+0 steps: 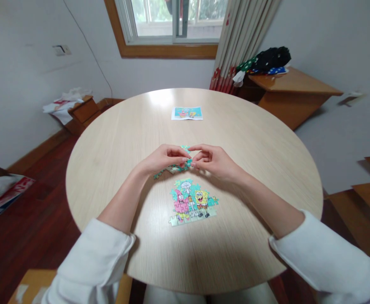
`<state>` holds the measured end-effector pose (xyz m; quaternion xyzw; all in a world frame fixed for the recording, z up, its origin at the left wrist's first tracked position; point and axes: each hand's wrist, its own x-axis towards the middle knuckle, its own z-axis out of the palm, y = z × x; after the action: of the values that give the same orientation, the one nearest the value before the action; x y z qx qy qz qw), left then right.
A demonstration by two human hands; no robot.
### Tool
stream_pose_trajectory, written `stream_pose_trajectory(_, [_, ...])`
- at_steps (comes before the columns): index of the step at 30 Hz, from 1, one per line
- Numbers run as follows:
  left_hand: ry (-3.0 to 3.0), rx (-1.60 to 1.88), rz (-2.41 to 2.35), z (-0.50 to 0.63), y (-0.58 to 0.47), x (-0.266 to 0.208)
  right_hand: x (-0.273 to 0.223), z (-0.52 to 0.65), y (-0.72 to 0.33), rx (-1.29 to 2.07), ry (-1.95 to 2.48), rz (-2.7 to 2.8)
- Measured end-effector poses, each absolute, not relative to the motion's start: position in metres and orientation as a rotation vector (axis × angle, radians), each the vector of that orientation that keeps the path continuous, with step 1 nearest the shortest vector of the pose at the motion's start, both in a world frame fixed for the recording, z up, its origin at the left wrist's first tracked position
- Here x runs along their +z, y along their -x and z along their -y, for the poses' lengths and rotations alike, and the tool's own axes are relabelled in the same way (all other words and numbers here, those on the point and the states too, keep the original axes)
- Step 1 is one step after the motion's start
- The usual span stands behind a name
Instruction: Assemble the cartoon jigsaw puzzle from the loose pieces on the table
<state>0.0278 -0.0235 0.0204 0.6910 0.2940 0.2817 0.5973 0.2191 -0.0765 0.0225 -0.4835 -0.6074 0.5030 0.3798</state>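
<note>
My left hand (168, 157) and my right hand (214, 161) meet above the middle of the table, fingers bent and fingertips nearly together. Between their tips shows a small teal jigsaw puzzle piece (189, 162), pinched from both sides; the fingers partly hide it. Under and behind my left hand lie several loose puzzle pieces (173, 169). Nearer to me, a partly joined jigsaw puzzle (187, 204) lies flat, showing a pink, a pale blue and a yellow cartoon figure, with an uneven upper edge.
A printed reference picture (187, 113) lies toward the far side of the round wooden table (109, 139). Beyond it are a window (175, 25) and a curtain (241, 33). A wooden cabinet (295, 84) with cloths on top stands at the right, and a small wooden stool (85, 110) at the left.
</note>
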Motion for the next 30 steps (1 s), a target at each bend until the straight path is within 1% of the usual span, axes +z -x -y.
stream_pose_trajectory(16, [-1.521, 0.801, -0.769, 0.0246, -0.0287, 0.0209, 0.0222, 0.0722, -0.2213, 1.234, 1.242, 1.507])
stream_pose_trajectory(30, [-1.54, 0.788, -0.747, 0.0246, -0.0293, 0.0188, 0.0217, 0.0719, -0.2227, 1.236, 1.272, 1.511])
